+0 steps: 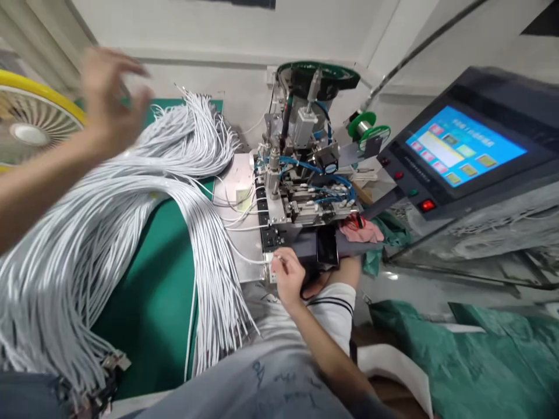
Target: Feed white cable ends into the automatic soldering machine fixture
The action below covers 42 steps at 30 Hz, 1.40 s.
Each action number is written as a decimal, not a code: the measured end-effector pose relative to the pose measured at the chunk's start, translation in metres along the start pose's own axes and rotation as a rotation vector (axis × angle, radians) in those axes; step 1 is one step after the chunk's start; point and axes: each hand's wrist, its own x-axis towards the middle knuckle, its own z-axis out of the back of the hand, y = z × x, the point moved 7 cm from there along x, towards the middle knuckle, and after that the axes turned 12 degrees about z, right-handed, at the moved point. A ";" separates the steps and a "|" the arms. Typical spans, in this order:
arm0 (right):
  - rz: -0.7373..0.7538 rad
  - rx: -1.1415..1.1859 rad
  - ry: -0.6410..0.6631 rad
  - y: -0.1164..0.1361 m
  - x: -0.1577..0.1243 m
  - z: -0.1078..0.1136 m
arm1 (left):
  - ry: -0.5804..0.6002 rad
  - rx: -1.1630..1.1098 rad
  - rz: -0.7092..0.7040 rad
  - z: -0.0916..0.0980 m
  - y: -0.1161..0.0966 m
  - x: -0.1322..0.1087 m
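My left hand (pixel 111 99) is raised above the pile of cables on the left, blurred, with its thumb and fingers apart and nothing visible between them. My right hand (pixel 288 278) is closed in a pinch at the front corner of the machine (pixel 305 174). The tip of a white cable (pixel 248 259) runs into its fingertips. Several more white cables lie side by side across the metal plate (pixel 251 272), their ends at the machine's dark toothed rail (pixel 263 218). A thick bundle of white cables (pixel 209 250) hangs over the green mat just left of the plate.
A yellow-rimmed fan (pixel 32 131) stands at the left. Another heap of white cables (pixel 192 137) lies on the green mat (pixel 148 302). At the right are a control panel with a lit screen (pixel 465 145), a green wire spool (pixel 362 125) and a phone (pixel 327 244).
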 end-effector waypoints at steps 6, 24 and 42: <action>-0.151 0.194 -0.161 0.000 0.029 0.023 | 0.670 -0.401 0.040 -0.155 -0.145 -0.151; 0.007 0.025 0.047 0.004 0.040 0.028 | 0.767 -0.689 0.534 -0.188 -0.126 -0.214; -0.095 -0.064 0.169 0.011 0.049 0.025 | 0.711 -0.641 0.357 -0.175 -0.130 -0.204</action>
